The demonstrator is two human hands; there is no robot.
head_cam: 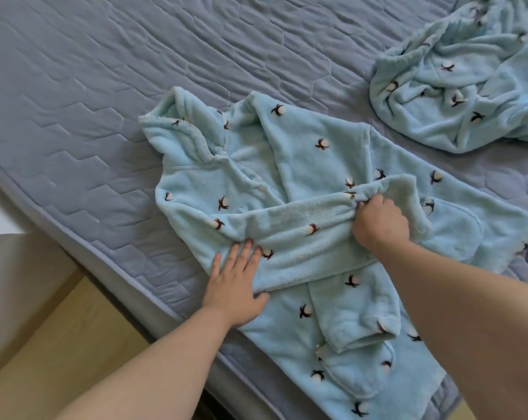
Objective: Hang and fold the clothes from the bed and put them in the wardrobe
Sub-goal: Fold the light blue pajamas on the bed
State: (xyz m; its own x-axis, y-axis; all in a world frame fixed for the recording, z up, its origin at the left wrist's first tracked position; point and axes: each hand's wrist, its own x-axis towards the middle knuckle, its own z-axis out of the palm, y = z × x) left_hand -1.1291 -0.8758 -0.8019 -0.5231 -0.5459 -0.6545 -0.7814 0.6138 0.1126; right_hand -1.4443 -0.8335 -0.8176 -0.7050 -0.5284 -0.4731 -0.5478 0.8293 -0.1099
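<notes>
A light blue fleece pyjama top with a small brown-and-white flower print lies spread on the grey quilted bed, collar toward the far left. One sleeve is folded down along its near side, the other is laid across the body. My left hand presses flat, fingers straight, on the near left edge of the top where that sleeve starts. My right hand grips the cuff end of the crossed sleeve, fingers curled into the fabric. A second garment of the same fleece lies crumpled at the far right.
The bed's edge runs diagonally from the left side to the bottom middle. Beyond it, at the lower left, is a pale wooden floor. The wardrobe is out of view.
</notes>
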